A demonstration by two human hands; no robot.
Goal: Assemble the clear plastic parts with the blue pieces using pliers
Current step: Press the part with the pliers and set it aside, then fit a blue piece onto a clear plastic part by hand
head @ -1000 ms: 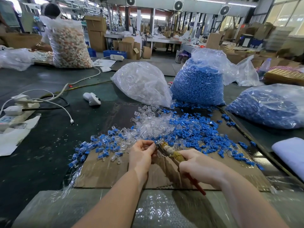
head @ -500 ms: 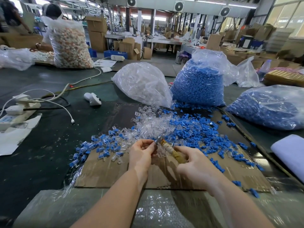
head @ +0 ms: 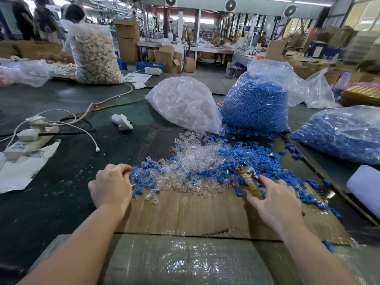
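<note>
Blue pieces [head: 253, 159] and clear parts [head: 197, 159] litter brown cardboard [head: 185, 214] on a dark green counter [head: 61, 192]; white cables [head: 67, 122] lie at its left edge.

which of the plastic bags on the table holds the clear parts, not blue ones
The slumped bag at centre, left of the upright blue-filled bag; its contents are transparent.

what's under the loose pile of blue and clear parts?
A flattened cardboard sheet lies under the loose pile, on the dark table. What the cardboard looks like beneath the parts is hidden.
</note>
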